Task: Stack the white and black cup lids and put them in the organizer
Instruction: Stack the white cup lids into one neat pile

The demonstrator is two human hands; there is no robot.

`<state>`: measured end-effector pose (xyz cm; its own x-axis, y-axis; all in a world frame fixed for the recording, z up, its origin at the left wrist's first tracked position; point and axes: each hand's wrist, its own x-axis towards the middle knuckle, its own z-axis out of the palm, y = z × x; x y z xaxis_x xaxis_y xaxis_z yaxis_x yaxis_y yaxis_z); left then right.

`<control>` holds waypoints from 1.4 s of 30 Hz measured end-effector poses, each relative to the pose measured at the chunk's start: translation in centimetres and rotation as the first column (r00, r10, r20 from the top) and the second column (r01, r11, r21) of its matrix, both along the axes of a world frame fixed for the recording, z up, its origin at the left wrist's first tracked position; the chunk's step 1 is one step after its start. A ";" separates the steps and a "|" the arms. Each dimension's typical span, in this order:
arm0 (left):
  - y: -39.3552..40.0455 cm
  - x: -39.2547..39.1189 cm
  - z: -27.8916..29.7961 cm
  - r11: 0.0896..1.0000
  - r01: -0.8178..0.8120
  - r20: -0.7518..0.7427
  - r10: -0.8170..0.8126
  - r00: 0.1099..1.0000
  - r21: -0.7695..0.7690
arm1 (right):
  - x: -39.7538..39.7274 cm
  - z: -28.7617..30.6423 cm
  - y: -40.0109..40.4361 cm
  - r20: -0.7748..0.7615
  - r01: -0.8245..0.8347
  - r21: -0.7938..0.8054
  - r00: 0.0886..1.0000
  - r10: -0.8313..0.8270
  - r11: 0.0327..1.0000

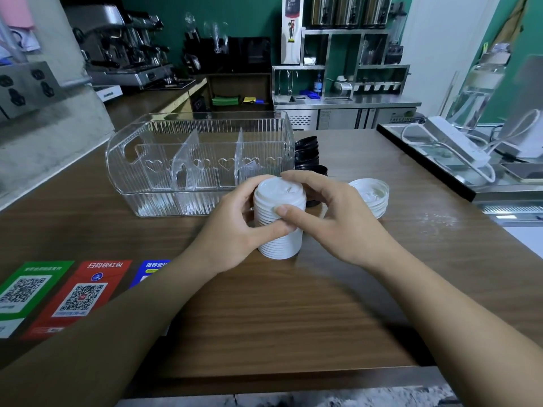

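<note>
Left hand (235, 227) curls its fingers round the white stack (279, 218), thumb across the front; right hand (332, 218) pinches the stack's top, thumb in front, fingers over the crown. The stack stands upright on the table (293, 318), its back hidden. Organizer (199, 163) behind-left of the fingers; black lids (307, 154) partly hidden behind; short white pile (371, 198) right

A dark green wall (252, 16) fills the upper frame, an espresso machine (126, 45) upper left, steel shelving (346, 48) upper centre, wooden counter (264, 318) below.
</note>
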<state>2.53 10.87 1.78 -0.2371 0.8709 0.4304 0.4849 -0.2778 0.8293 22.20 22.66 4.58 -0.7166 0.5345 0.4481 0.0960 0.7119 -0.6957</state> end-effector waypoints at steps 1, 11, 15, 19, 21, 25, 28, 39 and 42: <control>0.0 0.1 0.0 1.000 0.000 -0.001 0.000 1.000 -0.004 | 0.1 0.0 0.1 0.000 -0.005 -0.005 1.000 0.005 1.000; 0.6 2.4 0.2 0.998 -0.018 -0.094 0.012 0.996 -0.055 | 3.1 1.2 1.3 -0.037 0.116 0.083 0.993 -0.114 0.990; 0.9 3.0 0.3 0.996 -0.054 -0.132 0.043 0.990 -0.077 | 5.5 0.9 4.8 0.004 0.380 0.243 0.920 -0.393 0.892; 0.9 3.0 0.4 0.997 -0.055 -0.122 0.048 0.991 -0.061 | 6.5 0.1 7.2 0.147 0.428 0.239 0.871 -0.468 0.872; 0.9 2.9 0.4 0.997 -0.057 -0.127 0.049 0.991 -0.054 | 6.4 -0.1 7.3 0.175 0.418 0.210 0.873 -0.455 0.884; 0.8 2.3 0.5 0.997 -0.057 -0.146 0.049 0.988 -0.055 | 5.8 -0.2 6.8 0.194 0.370 0.155 0.898 -0.396 0.916; 0.3 1.3 0.7 0.998 -0.050 -0.156 0.042 0.987 -0.046 | 4.9 -0.4 5.8 0.222 0.287 0.146 0.923 -0.314 0.947; -0.4 -1.0 0.7 0.990 -0.137 -0.212 0.130 0.969 -0.020 | 1.8 0.2 5.5 0.300 0.025 0.495 0.933 -0.198 0.869; -0.2 -0.9 0.7 0.991 -0.132 -0.220 0.125 0.967 -0.018 | 1.8 1.2 6.0 0.283 -0.003 0.598 0.936 -0.208 0.801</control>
